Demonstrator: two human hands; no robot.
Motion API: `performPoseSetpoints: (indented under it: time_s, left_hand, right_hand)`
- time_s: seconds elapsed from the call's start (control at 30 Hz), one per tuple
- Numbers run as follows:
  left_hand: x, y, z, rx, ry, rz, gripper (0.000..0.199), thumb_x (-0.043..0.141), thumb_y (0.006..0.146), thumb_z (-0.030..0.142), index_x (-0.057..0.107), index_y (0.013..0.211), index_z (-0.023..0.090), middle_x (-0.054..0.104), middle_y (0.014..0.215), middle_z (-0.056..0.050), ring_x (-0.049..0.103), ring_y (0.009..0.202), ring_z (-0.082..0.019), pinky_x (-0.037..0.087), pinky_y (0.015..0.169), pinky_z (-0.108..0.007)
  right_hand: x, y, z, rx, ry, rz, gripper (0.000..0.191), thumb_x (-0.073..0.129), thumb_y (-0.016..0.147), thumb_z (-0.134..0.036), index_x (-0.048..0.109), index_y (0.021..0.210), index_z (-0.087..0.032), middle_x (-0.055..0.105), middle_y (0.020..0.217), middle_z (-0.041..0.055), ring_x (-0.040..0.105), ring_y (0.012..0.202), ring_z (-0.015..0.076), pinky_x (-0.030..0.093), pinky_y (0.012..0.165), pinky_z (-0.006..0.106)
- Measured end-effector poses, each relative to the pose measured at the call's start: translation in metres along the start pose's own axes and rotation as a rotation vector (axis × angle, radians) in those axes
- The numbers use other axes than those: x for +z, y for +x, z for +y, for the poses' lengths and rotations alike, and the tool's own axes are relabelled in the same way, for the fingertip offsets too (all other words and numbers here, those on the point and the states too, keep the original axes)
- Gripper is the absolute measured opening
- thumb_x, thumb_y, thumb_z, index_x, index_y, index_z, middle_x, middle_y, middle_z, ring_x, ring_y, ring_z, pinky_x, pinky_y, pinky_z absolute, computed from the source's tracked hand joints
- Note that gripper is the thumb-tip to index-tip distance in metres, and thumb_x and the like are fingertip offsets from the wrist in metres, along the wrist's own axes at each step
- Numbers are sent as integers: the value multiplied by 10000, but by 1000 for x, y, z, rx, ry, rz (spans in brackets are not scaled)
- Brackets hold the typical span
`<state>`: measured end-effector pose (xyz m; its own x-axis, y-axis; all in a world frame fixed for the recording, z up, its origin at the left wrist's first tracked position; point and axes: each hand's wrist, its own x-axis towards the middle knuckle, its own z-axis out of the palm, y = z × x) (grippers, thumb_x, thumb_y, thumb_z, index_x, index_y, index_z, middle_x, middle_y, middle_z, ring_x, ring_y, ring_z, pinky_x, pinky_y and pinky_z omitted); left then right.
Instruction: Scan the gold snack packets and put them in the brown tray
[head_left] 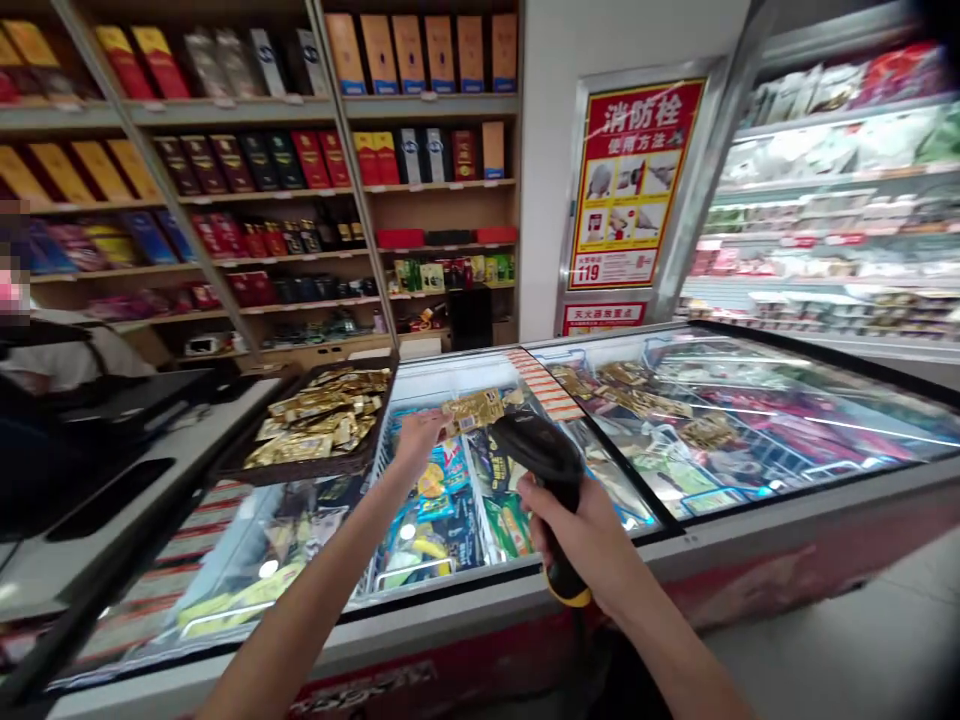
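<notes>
- A gold packet (474,408) is held out above the freezer (480,606), its long side lying roughly across the view and a barcode label turned upward.
- The packet's left end is pinched by the left hand (421,436), thumb and fingers clamped on it; the arm is stretched forward.
- A black scanner (538,450) is gripped by the right hand (581,525), the fingers being wrapped round its handle; a yellow rim is seen at the handle's base.
- The scanner's head is brought up to the packet's right end; whether the two are touching cannot be told.
- Under the hands, blue bags (444,470) and green packs (506,525) are seen in the freezer, parted by white wire racks.
- More gold packets (330,415) are heaped in a dark tray (292,473), set at the freezer's left, well apart from the scanner.
- Farther left, a tabletop (217,430) is seen, with black equipment on it; a person in a white sleeve (97,345) is partly shown behind.
- Boxes (439,55) are lined up on wooden shelves (442,212) at the back.
- A red and yellow poster (637,185) is mounted on the wall, and packaged goods are stacked in a lit chiller (832,240) at the right.
</notes>
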<state>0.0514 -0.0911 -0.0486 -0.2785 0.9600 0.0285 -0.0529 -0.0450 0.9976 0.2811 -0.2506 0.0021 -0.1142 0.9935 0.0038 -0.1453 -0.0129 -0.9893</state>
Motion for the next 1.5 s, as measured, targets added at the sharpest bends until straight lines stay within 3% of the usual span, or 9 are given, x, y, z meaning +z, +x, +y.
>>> performPoseSetpoints:
  time_s: [0.1, 0.2, 0.43, 0.67, 0.87, 1.3, 1.5]
  left_hand:
    - [-39, -10, 39, 102, -11, 55, 445, 939, 501, 461, 756, 747, 138, 720, 756, -60, 662, 714, -184, 528, 704, -292]
    - [-63, -15, 63, 193, 9, 109, 481, 948, 477, 502, 746, 718, 137, 699, 725, -45, 641, 712, -173, 519, 704, -280]
    - [-91, -22, 79, 180, -45, 106, 524, 972, 428, 491, 758, 754, 142, 725, 798, -62, 650, 763, -173, 528, 733, -278]
    - [-105, -25, 80, 127, -126, 97, 503, 997, 407, 442, 751, 723, 138, 720, 802, -58, 650, 776, -166, 533, 792, -292]
    - [-111, -23, 69, 58, -188, 47, 528, 1001, 422, 435, 751, 776, 134, 732, 851, -68, 662, 819, -172, 529, 816, -297]
    - [-120, -29, 54, 21, -290, 72, 372, 973, 550, 291, 749, 795, 125, 747, 859, -64, 674, 798, -157, 526, 788, -268]
    - [-135, -46, 32, 11, -409, 124, 169, 870, 702, 139, 730, 795, 131, 761, 901, -69, 704, 826, -166, 557, 784, -262]
  right_hand:
    - [6, -7, -5, -11, 37, -50, 424, 787, 766, -596, 642, 782, -198, 540, 458, -45, 471, 389, 132, 395, 417, 253]
    - [18, -14, -8, -22, 49, -93, 416, 777, 775, -591, 639, 801, -199, 530, 443, -49, 460, 390, 128, 374, 415, 246]
    - [52, -20, -16, -49, -67, -189, 361, 725, 837, -549, 631, 796, -202, 515, 422, -56, 463, 384, 124, 389, 434, 252]
    - [75, -15, -18, -49, -46, -220, 389, 745, 828, -562, 621, 782, -196, 525, 432, -53, 453, 379, 108, 377, 423, 235]
    - [84, -15, -15, -20, -64, -254, 347, 719, 852, -527, 611, 810, -199, 510, 448, -67, 448, 395, 110, 395, 435, 238]
    - [76, -18, -3, 16, -167, -282, 337, 686, 862, -527, 599, 861, -202, 483, 463, -76, 446, 416, 127, 394, 445, 257]
    - [67, -29, 3, 0, -191, -280, 312, 705, 843, -492, 575, 799, -212, 492, 467, -67, 456, 425, 130, 389, 461, 259]
